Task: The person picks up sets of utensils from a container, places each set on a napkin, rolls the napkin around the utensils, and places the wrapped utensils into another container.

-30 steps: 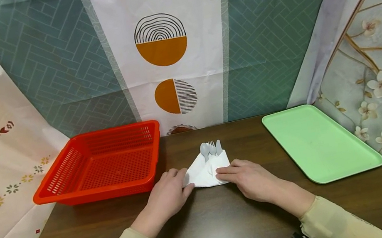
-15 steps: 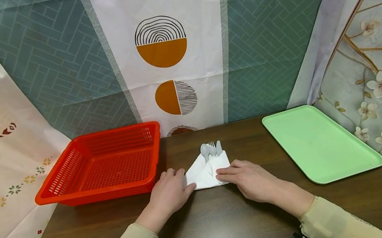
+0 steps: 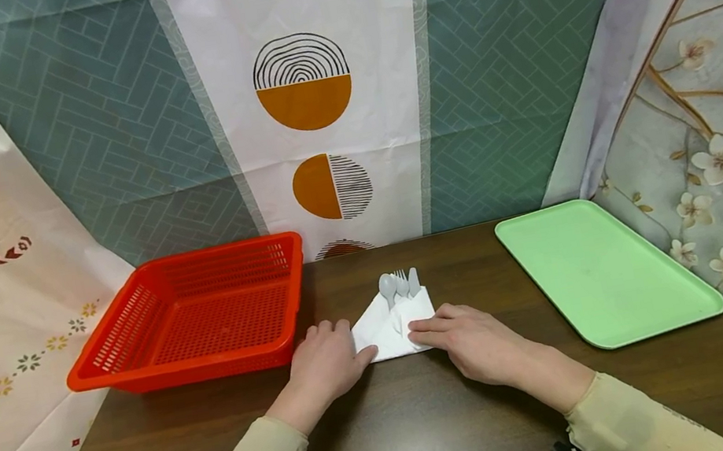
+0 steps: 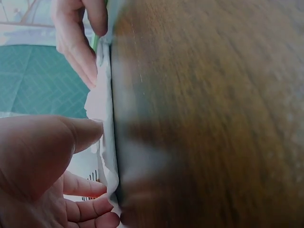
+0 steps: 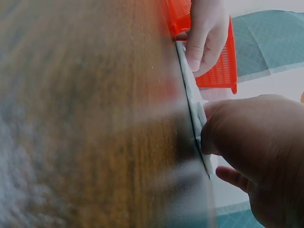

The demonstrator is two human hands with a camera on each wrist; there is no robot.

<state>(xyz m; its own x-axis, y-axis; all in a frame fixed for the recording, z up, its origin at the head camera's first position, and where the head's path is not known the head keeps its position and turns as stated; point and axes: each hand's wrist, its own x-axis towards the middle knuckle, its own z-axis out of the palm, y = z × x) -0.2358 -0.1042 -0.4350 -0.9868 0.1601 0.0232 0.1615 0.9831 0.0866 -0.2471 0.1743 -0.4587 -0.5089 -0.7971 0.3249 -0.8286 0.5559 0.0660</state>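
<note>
A white paper napkin [image 3: 380, 334] lies folded on the table, its right part turned over the handles of a pale plastic spoon [image 3: 387, 286], fork [image 3: 401, 283] and knife [image 3: 414, 280]. Their heads stick out past its far edge. At the napkin's left corner, my left hand [image 3: 326, 367] holds the paper between thumb and fingertips. In the left wrist view, that thumb [image 4: 88, 130] lies on the napkin while the other fingertips sit at its edge. My right hand [image 3: 470, 339] presses the folded flap with extended fingers, the thumb low near the close edge.
A red perforated basket [image 3: 212, 360] stands at the back left, close to my left hand. On the right lies a light green tray [image 3: 609, 272]. The brown wooden table [image 3: 424, 430] meets patterned cloth hangings [image 3: 494, 75] at the back and sides.
My left hand has slid slightly to the right, its thumb further over the napkin's near edge. The right hand stays on the flap, and the cutlery keeps its place.
</note>
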